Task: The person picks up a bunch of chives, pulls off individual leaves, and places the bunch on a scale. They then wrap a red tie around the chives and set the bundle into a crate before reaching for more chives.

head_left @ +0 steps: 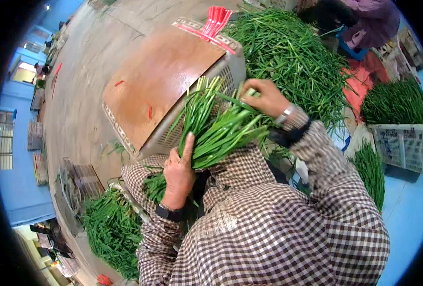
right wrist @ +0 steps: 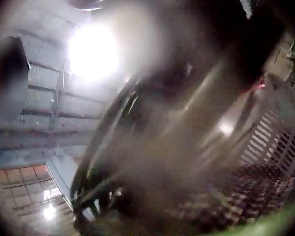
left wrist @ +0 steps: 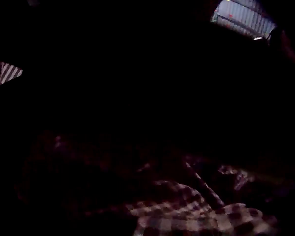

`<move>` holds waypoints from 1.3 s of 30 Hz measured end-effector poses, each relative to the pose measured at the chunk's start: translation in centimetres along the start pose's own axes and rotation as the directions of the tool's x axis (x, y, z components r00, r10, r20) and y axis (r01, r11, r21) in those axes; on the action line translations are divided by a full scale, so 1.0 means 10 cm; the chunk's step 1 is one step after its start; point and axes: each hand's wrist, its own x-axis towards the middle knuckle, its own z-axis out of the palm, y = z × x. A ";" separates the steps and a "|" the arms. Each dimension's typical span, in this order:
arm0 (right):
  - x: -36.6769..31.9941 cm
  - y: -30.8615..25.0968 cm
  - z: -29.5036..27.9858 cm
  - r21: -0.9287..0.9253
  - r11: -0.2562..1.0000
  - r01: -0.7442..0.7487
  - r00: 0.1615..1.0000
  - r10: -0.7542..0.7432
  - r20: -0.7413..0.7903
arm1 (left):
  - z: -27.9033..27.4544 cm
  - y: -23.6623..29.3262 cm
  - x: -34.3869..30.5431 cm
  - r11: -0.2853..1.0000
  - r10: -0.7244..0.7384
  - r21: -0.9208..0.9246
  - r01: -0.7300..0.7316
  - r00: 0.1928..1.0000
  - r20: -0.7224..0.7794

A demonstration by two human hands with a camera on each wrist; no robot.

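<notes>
A bundle of long green stalks (head_left: 221, 138) lies over the lap in the head view, pale ends toward the crate. The left hand (head_left: 179, 172) holds its near left side, thumb or finger extended along the leaves. At the bundle's upper right, the right hand (head_left: 267, 99) pinches pale stalk ends between thumb and curled fingers. The left wrist view is nearly black and shows only checked cloth (left wrist: 177, 211). Blurred stalks (right wrist: 108, 132) cross the right wrist view, where the hand cannot be made out.
A brown board (head_left: 163, 81) tops an upturned-looking pale crate (head_left: 235, 71), with red strips (head_left: 216, 21) at its far end. Green heaps lie at upper right (head_left: 287, 57) and lower left (head_left: 111, 229). A white crate (head_left: 402, 148) of greens stands right; a person in purple (head_left: 376, 21) is beyond.
</notes>
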 end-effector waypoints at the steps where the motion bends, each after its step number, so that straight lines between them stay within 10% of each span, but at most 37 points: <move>1: -0.17 0.01 -0.06 0.024 0.998 0.062 0.998 -0.062 0.000 | 0.00 0.00 -0.01 1.000 -0.010 -0.002 0.010 1.000 0.012; 3: -0.45 0.15 -0.04 0.179 0.980 -0.083 0.991 0.062 0.118 | 0.03 0.01 -0.02 0.994 -0.083 -0.076 0.084 0.996 0.018; 5: -0.61 0.47 -0.03 -0.130 0.991 -0.038 0.953 0.076 0.295 | 0.06 0.00 -0.01 0.999 -0.016 -0.050 0.015 1.000 -0.021; 9: -0.39 0.38 -0.32 -0.278 0.958 -0.066 0.992 0.032 -0.125 | 0.05 -0.03 -0.03 0.991 0.118 0.070 -0.115 0.993 -0.026; 13: 0.17 -0.08 -0.20 0.248 0.954 -0.169 0.978 0.194 -0.079 | 0.05 -0.03 0.02 0.984 0.152 0.094 -0.149 0.988 -0.023; 18: 0.43 0.05 0.49 -0.266 0.958 0.103 0.994 -0.110 -0.011 | 0.00 -0.02 0.03 0.977 0.169 0.136 -0.163 0.985 -0.030; 26: -0.22 -0.17 0.13 -0.115 0.987 0.109 0.994 -0.108 0.018 | 0.03 -0.01 0.06 0.997 0.002 -0.071 0.000 1.000 0.017; 33: -0.46 0.17 -0.45 -0.195 0.980 -0.036 0.986 0.066 0.151 | 0.03 0.01 0.05 0.987 0.132 0.094 -0.132 0.991 0.009; 37: -0.26 0.77 -0.79 -0.610 0.720 -0.332 0.940 0.307 -0.150 | 0.03 0.01 0.06 0.982 0.165 0.097 -0.163 0.986 -0.009; 39: -0.16 0.73 -0.74 -0.536 0.805 -0.256 0.967 0.210 -0.145 | 0.03 0.01 0.07 0.982 0.160 0.102 -0.159 0.987 0.001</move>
